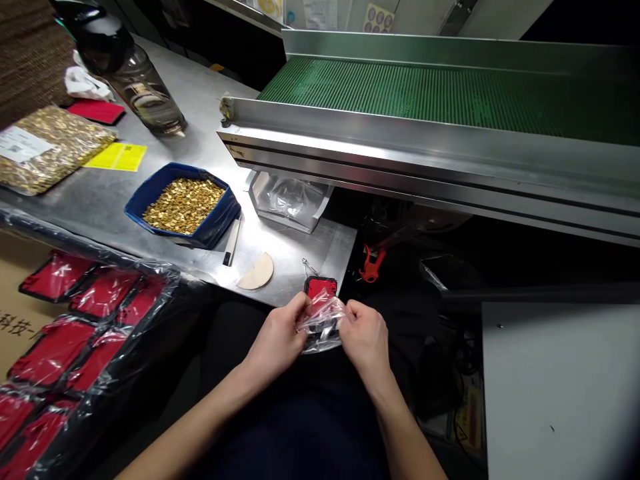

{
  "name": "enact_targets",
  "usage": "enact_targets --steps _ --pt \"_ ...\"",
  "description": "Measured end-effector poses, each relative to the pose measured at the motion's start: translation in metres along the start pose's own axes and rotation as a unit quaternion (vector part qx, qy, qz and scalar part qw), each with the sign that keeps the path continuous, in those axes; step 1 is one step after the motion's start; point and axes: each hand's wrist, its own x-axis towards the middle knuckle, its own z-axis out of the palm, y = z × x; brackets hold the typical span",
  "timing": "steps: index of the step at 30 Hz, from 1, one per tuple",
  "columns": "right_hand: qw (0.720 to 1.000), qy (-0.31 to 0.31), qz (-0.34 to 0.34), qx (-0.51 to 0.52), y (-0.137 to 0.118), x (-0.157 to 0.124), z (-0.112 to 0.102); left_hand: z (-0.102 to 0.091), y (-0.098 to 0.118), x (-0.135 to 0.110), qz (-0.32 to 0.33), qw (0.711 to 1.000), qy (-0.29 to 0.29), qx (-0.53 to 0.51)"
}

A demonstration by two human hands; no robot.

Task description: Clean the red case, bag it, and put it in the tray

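Between my two hands is a clear plastic bag (325,327), gripped at its left side by my left hand (283,330) and at its right side by my right hand (365,337). Both hands are closed in a pinch on the film. A red and black flat case (320,288) shows at the bag's far end, close to the table corner; how much of it lies inside the bag I cannot tell. Just beyond it a small metal clasp (309,267) lies on the metal table (200,147).
A blue bin (220,223) of small gold pieces, a pale half-disc (257,272), a cutter knife (233,240) and a tray of clear bags (287,200) sit on the table. A green conveyor (400,93) runs behind. Bagged red cases (55,347) fill a lined carton at left.
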Motion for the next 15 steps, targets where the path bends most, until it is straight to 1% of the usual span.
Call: enact_targets --steps 1,3,5,6,7,8,9,11,13,15 --pt "0.999 -0.024 -0.007 0.019 -0.001 0.002 -0.002 -0.006 -0.005 -0.003 -0.012 1.0 -0.023 -0.009" --pt "0.99 -0.111 -0.048 0.071 0.004 0.001 -0.008 -0.021 -0.018 -0.008 -0.057 0.993 -0.076 -0.065" --pt "0.964 -0.203 -0.077 0.152 0.016 -0.003 -0.013 -0.037 -0.033 -0.016 -0.118 0.976 -0.115 -0.144" --pt "0.946 -0.248 -0.072 0.196 0.024 -0.007 -0.013 -0.044 -0.04 -0.021 -0.148 0.965 -0.119 -0.18" --pt "0.927 -0.281 -0.044 0.246 0.033 -0.01 -0.011 -0.05 -0.047 -0.026 -0.173 0.956 -0.112 -0.209" --pt "0.908 -0.297 0.002 0.297 0.04 -0.013 -0.006 -0.055 -0.053 -0.03 -0.191 0.949 -0.097 -0.232" --pt "0.888 -0.297 0.053 0.348 0.046 -0.015 0.001 -0.057 -0.058 -0.034 -0.204 0.944 -0.077 -0.249" --pt "0.849 -0.263 0.137 0.437 0.051 -0.017 0.02 -0.058 -0.064 -0.039 -0.218 0.937 -0.041 -0.271" --pt "0.824 -0.209 0.178 0.496 0.047 -0.017 0.042 -0.054 -0.066 -0.038 -0.222 0.938 -0.009 -0.267" --pt "0.801 -0.18 0.199 0.535 0.038 -0.015 0.061 -0.047 -0.065 -0.034 -0.211 0.949 0.016 -0.233"
